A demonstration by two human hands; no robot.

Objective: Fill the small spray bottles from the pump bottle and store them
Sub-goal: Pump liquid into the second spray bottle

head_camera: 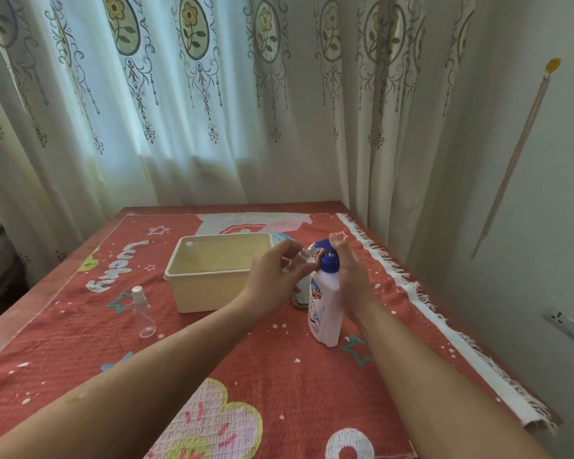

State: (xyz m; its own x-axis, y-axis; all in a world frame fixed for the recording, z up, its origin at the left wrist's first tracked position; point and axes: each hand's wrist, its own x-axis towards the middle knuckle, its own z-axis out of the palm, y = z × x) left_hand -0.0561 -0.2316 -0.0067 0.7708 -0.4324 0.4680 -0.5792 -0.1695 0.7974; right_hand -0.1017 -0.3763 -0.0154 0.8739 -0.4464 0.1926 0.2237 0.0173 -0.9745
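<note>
Plastic, thin and clear, makes up the small spray bottle [298,260] that the left hand [272,276] pinches between curled fingers and thumb, tilted with its open neck up against the spout of the pump bottle [323,313]. It looks very light and likely slick if soap runs down it, so a hold round the body, as now, seems safer than one at the narrow neck. The right hand [348,270] wraps the blue pump head [328,261], fingers bent over its top. The pump bottle stands upright on the red cloth [279,376], at 3 o'clock from the cream bin [212,294]. It looks fuller and heavier, stiff enough to take a downward press, though its tall shape could tip under a slanted push, so pressing straight down seems wise. A second spray bottle [144,314], capped and apparently empty, stands at 8 o'clock from the bin, light enough to topple at a nudge. A white spray top [189,251] shows inside the bin at its 10 o'clock corner. Whether a bottle hangs beneath it cannot be told.
</note>
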